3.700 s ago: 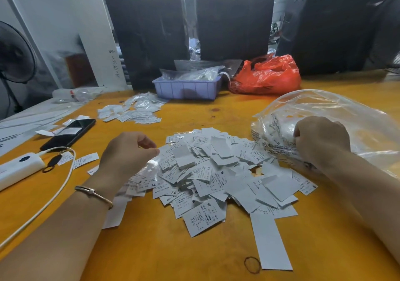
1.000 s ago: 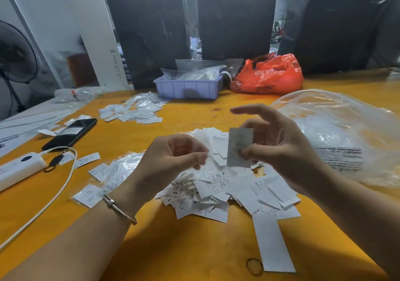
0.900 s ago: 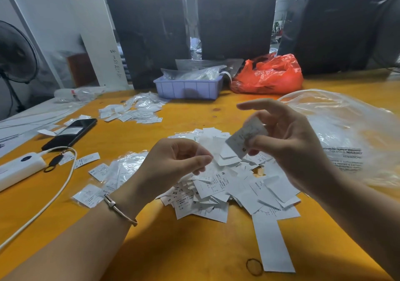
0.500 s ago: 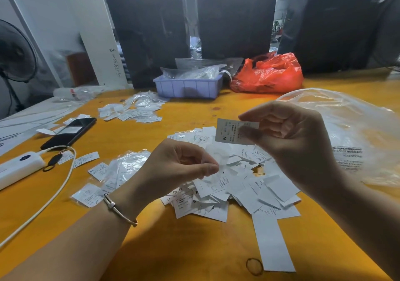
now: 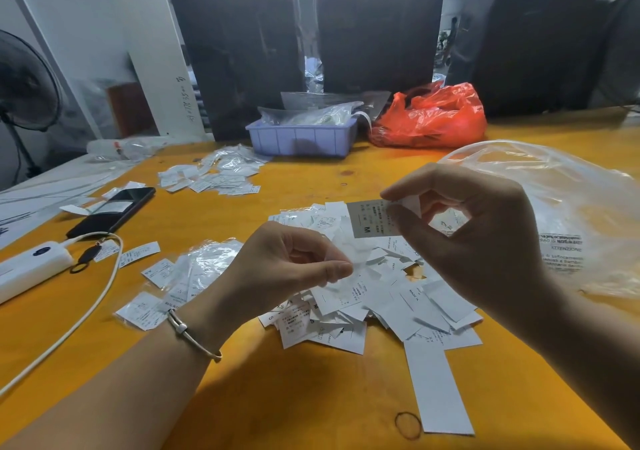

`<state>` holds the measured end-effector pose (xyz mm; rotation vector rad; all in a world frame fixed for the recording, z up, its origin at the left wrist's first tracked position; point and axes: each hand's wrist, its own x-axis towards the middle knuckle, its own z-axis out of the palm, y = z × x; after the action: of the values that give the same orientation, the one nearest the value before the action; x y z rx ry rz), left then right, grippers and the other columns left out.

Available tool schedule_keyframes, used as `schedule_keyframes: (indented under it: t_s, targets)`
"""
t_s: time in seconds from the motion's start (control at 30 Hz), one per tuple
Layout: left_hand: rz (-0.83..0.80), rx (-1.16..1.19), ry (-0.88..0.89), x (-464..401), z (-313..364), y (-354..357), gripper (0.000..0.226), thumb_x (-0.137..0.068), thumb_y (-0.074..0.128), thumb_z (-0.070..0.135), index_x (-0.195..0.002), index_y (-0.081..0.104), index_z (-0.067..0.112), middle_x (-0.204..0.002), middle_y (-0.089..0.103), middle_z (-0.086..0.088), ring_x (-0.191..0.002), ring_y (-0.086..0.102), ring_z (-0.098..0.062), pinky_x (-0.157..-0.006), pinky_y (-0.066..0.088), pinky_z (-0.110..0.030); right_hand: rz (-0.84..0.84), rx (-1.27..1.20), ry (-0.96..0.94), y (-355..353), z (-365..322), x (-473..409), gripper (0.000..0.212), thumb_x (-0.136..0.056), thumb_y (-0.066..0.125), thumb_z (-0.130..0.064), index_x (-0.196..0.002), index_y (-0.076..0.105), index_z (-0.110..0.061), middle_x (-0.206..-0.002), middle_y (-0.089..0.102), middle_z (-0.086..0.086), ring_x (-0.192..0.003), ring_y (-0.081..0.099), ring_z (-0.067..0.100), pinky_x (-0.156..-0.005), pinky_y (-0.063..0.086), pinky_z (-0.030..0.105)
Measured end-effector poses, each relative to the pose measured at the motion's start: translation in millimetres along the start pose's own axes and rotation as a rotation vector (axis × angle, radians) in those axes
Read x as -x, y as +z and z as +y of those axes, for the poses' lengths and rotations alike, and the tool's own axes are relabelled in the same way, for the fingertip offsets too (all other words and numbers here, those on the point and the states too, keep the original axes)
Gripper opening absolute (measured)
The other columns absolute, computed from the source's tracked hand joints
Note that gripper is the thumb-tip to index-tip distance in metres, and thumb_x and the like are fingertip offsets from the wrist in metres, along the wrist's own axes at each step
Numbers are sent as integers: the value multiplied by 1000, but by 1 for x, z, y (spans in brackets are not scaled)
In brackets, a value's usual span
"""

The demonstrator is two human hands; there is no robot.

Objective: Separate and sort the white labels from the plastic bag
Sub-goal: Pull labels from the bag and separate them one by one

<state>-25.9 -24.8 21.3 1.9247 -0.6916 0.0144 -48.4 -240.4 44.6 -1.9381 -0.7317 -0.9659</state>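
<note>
Behind the orange tabletop (image 5: 263,397) stand dark wrapped bundles, with a lilac plastic tray (image 5: 301,139) and a red plastic bag (image 5: 433,117) along its far edge. Near the middle of the tabletop lies a loose heap of white labels (image 5: 374,297), and the clear plastic bag (image 5: 561,214) rests at the right edge, touching the heap's side. The right hand (image 5: 485,238) is raised over the heap and pinches one label marked M (image 5: 369,219) between thumb and forefinger, with a second white piece just behind its fingertips. The left hand (image 5: 287,266) is curled above the heap's left side and seems to pinch a thin, blurred white or clear scrap; what it holds I cannot tell surely. The main risk, in my judgement, is that two labels stick together in the right hand and go to one size group. Labels are light, so a quick move of a wrist may sweep the heap into the small sorted group in clear wrap (image 5: 194,273) just beside it on the left, or into the other group (image 5: 214,176) toward the far edge. A dropped label could also slide under the clear bag and be lost.
</note>
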Motion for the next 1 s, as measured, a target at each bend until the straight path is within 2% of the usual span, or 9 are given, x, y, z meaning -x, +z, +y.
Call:
schedule_keyframes:
  t_s: [0.07, 0.2, 0.37, 0.57, 0.73, 0.83, 0.9, 1.0]
  targets:
    - [-2, -11, 5, 0, -1, 0, 21, -74, 76, 29, -84, 80, 11, -76, 75, -5, -68, 67, -15, -63, 54, -21, -1, 16, -12, 1, 2, 1, 13, -81, 72, -1, -88, 73, -11, -81, 72, -4, -68, 64, 11, -61, 53, 23]
    - [-19, 2, 12, 0, -1, 1, 19, -74, 77, 25, -85, 80, 9, -74, 75, -1, -67, 66, -10, -63, 52, -19, -32, -2, -21, 1, 4, 1, 12, -83, 71, 0, -89, 73, -10, -84, 72, -4, -74, 64, 7, -63, 51, 14]
    - [-42, 9, 20, 0, 0, 1, 19, -74, 77, 24, -86, 79, 9, -73, 74, 4, -67, 66, -6, -63, 51, -17, -60, -43, -18, 3, 4, 1, 12, -84, 71, -2, -91, 73, -11, -83, 72, -1, -76, 64, 7, -66, 49, 11]
    - [-63, 12, 30, -1, 0, 1, 18, -74, 77, 23, -87, 80, 10, -72, 73, 5, -66, 65, -6, -62, 49, -15, -102, 0, -62, 3, 9, 0, 11, -85, 70, -4, -92, 73, -12, -84, 72, -2, -75, 64, 7, -67, 48, 11]
    - [-60, 32, 21, 0, 0, 1, 20, -74, 77, 26, -86, 80, 10, -75, 74, -4, -66, 64, -13, -61, 50, -17, -133, 13, -91, 1, 9, -2, 11, -84, 70, -5, -91, 73, -13, -85, 71, -6, -78, 64, 2, -66, 48, 8]
    - [-48, 30, 3, 0, 0, 0, 20, -76, 76, 27, -85, 81, 10, -79, 74, -8, -71, 66, -22, -61, 51, -20, -217, 33, -107, 1, 12, -2, 10, -84, 68, -7, -88, 74, -15, -85, 72, -6, -74, 66, 5, -63, 52, 14]
    - [-37, 37, -15, 1, 1, -1, 15, -76, 76, 31, -79, 81, 16, -80, 75, -7, -76, 68, -27, -61, 52, -21, -268, 39, -101, 1, 14, -1, 12, -84, 69, -6, -86, 74, -16, -85, 73, -5, -74, 66, 8, -61, 54, 19]
    - [-47, 39, -21, 0, 2, -1, 8, -75, 75, 28, -76, 80, 22, -81, 76, -6, -70, 67, -21, -61, 51, -19, -316, 43, -79, 1, 17, -1, 13, -82, 71, 0, -83, 74, -13, -81, 72, -6, -71, 66, 11, -59, 54, 26]
